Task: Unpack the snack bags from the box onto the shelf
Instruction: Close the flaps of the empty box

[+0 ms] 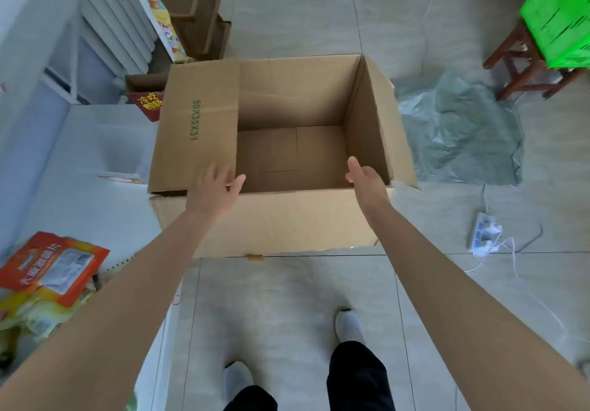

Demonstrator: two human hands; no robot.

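Both arms stretched fwd & down toward the cardboard box (287, 219) on the tiled floor (287, 299). Left hand (217, 187): palm down, fingers spread, over the near edge of the box's left flap; can't tell if touching. Right hand (367, 182): loosely open, thumb up, at near-right corner, holding nothing. Box interior shows bare cardboard. Orange snack bags (54, 267) lie on white shelf (95, 142) at left

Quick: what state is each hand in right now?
Left hand: open, holding nothing, over the left flap of the box.
Right hand: open, holding nothing, at its right wall.
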